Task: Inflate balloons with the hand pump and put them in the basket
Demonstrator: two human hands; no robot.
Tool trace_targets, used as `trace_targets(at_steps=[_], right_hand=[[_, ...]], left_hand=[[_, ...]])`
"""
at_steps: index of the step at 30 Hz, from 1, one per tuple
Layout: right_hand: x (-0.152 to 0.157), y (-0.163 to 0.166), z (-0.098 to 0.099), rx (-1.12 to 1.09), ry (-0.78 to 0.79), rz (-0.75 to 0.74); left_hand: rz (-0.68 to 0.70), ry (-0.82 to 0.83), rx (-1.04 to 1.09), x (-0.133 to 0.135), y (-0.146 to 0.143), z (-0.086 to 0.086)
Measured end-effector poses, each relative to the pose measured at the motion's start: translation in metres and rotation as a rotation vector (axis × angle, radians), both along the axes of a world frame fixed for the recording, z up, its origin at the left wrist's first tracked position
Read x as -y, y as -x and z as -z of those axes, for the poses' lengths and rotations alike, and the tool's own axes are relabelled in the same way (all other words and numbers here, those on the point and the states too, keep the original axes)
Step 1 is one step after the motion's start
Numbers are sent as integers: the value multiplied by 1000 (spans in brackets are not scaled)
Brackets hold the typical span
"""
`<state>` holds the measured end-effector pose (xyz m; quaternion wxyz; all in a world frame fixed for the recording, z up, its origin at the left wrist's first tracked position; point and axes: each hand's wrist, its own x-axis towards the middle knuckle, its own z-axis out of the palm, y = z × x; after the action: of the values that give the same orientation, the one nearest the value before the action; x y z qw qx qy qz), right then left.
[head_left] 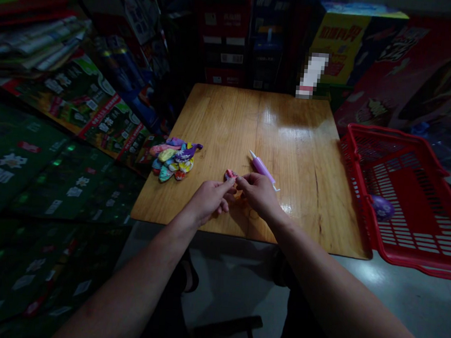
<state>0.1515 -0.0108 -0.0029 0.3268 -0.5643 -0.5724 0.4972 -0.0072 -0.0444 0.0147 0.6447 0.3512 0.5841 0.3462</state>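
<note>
Wooden table (229, 120) beneath balloons (175, 159), cartons (80, 182) around

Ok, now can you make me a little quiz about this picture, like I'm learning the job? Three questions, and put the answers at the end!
1. Which is nearer to the purple pump: the left hand or the right hand?

2. True or false: the red basket is to the right of the wooden table.

3. Where is the pile of limp, colourful balloons?
A) In the red basket
B) On the left part of the table
C) On the floor under the table

Key:
1. The right hand; the pump lies on the table close by it.
2. True.
3. B.
</note>
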Motion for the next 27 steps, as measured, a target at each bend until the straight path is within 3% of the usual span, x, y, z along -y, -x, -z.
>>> trace_targets(at_steps=[4,9,15,17,20,23,27], right_hand=[[6,10,-2,-117,-57,-30],[14,12,-11,-86,-146,-87],[-5,-30,-13,579,-480,108],[-13,-47,-8,794,-472,107],[-19,-64,0,949,-361,47],[-21,-68,2,948,-313,45],[-17,-63,-9,795,-403,97]], left_hand=[[-139,131,371,-3,-9,4],[-339,27,458,-10,-5,6],[-420,-30,532,-19,13,0],[-409,2,599,-21,20,-1],[-392,26,685,-23,25,-3],[-414,15,734,-24,28,-5],[-438,-27,760,-28,35,-6]])
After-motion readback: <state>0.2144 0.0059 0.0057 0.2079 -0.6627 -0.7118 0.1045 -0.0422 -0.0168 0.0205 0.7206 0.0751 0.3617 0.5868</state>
